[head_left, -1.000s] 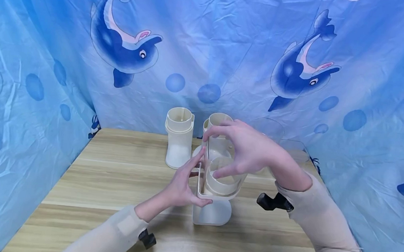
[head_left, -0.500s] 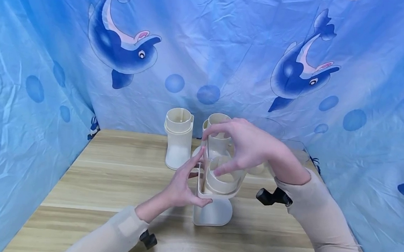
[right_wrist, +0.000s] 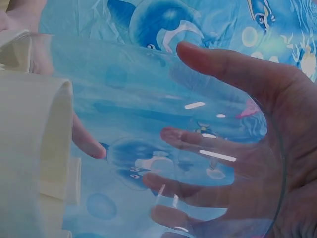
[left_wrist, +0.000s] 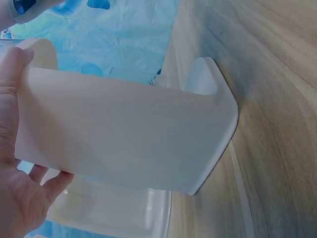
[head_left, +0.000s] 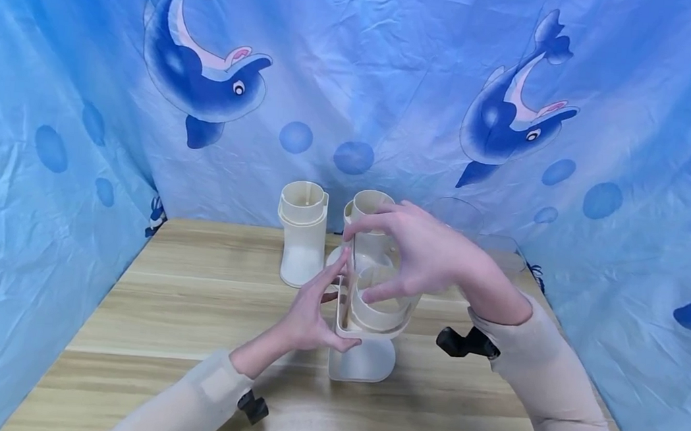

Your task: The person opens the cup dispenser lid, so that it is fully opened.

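Note:
A cream plastic stand (head_left: 361, 362) with a broad foot and a ring-shaped top stands upright near the middle of the table. My left hand (head_left: 307, 317) grips its upper part from the left, thumb at the front and fingers at the flat back panel (left_wrist: 119, 129). Above the stand's ring (head_left: 377, 316), my right hand (head_left: 431, 249) holds a clear cylindrical container (right_wrist: 124, 94), thumb on one side and fingers spread round the other. In the right wrist view, the container's far end reaches the cream ring (right_wrist: 52, 148). The clear wall is hard to see in the head view.
Two similar cream stands wait behind: one back left (head_left: 302, 239), the other (head_left: 373, 204) partly hidden by my right hand. Clear containers (head_left: 455, 214) show faintly at the back right. A blue dolphin-print curtain (head_left: 332, 72) encloses the wooden table (head_left: 194, 285).

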Demonstrator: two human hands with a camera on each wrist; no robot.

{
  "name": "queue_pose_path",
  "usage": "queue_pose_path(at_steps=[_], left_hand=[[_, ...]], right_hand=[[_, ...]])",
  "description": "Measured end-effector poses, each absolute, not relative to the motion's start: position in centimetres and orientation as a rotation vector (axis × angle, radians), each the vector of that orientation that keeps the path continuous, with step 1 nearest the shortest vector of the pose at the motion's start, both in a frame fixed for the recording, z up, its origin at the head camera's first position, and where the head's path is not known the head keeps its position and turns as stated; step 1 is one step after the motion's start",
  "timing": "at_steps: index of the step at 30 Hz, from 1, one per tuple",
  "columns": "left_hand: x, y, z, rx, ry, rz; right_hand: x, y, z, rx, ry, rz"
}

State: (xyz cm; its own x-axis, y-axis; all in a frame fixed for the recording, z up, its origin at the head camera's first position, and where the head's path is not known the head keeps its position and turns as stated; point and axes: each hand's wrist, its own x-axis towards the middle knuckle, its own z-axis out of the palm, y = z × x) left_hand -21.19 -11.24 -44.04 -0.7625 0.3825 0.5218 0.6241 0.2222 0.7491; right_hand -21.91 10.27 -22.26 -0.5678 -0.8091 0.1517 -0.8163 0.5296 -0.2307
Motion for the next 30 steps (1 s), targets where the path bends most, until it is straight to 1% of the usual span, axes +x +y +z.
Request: queue_pose_path(at_steps=[4, 10, 15, 18, 21, 24, 27, 30], left_hand=[[-21.1, -11.2, -44.2, -0.95, -2.243, -1.566], [-21.3, -10.7, -44.5, -0.968, -2.231, -1.54], [-21.2, -10.8, -44.4, -0.968, -2.24, -1.527], [-21.1, -10.7, -43.9, -0.962, -2.251, -1.522], [-21.0, -10.4, -43.4, -0.944, -2.256, -1.552], [-21.0, -9.8, -42.9, -0.927, -2.236, -1.59], [-21.1, -9.4, -42.6, -0.93, -2.202, -1.598], [-21.3, -9.2, -42.7, -0.949, -2.189, -1.566]], right_hand=[[-22.6, 10.3, -22.0, 1.565, -2.68, 0.44], [-23.2, 10.7, -21.8, 1.595, -2.717, 0.438], [-22.7, 11.5, -22.5, 1.516, -2.683, 0.546], [-22.3, 13.0, -23.2, 1.372, -2.653, 0.726], [-22.3, 15.0, -24.9, 1.228, -2.605, 0.987], [-22.2, 16.7, -27.7, 1.131, -2.563, 1.236], [-22.1, 17.4, -30.6, 1.109, -2.532, 1.453], [-21.9, 17.1, -32.6, 1.144, -2.496, 1.607]])
